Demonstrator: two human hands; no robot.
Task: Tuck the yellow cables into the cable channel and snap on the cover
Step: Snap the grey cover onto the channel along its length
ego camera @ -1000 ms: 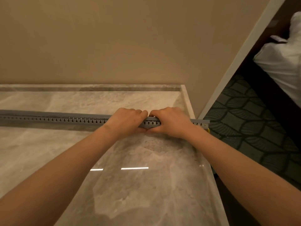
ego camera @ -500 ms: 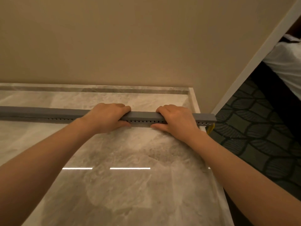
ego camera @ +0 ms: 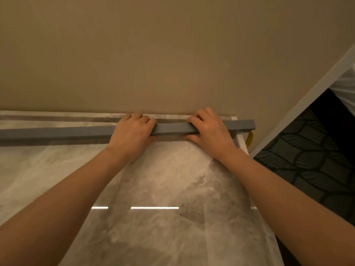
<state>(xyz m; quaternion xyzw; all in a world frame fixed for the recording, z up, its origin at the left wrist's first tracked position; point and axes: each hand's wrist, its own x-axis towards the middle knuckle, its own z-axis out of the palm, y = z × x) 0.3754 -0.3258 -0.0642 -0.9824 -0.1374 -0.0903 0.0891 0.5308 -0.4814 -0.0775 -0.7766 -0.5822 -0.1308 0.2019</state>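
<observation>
A long grey cable channel (ego camera: 172, 129) with its cover on top runs left to right across the marble counter (ego camera: 163, 189). My left hand (ego camera: 132, 135) grips the channel near its middle, fingers curled over the top and thumb under the front. My right hand (ego camera: 209, 131) grips it further right in the same way. Yellow cables (ego camera: 250, 139) hang out of the channel's right end, past the counter edge. The cables inside the channel are hidden.
A beige wall (ego camera: 172, 54) rises right behind the counter. The counter's right edge (ego camera: 243, 144) drops to a dark patterned carpet (ego camera: 307, 160). A white door frame (ego camera: 307, 100) slants at the right, with white fabric (ego camera: 347, 89) beyond it.
My hands moved apart along the channel, from touching each other to spread wide. The smooth cover top now faces me, and the yellow cables show at the right end.
</observation>
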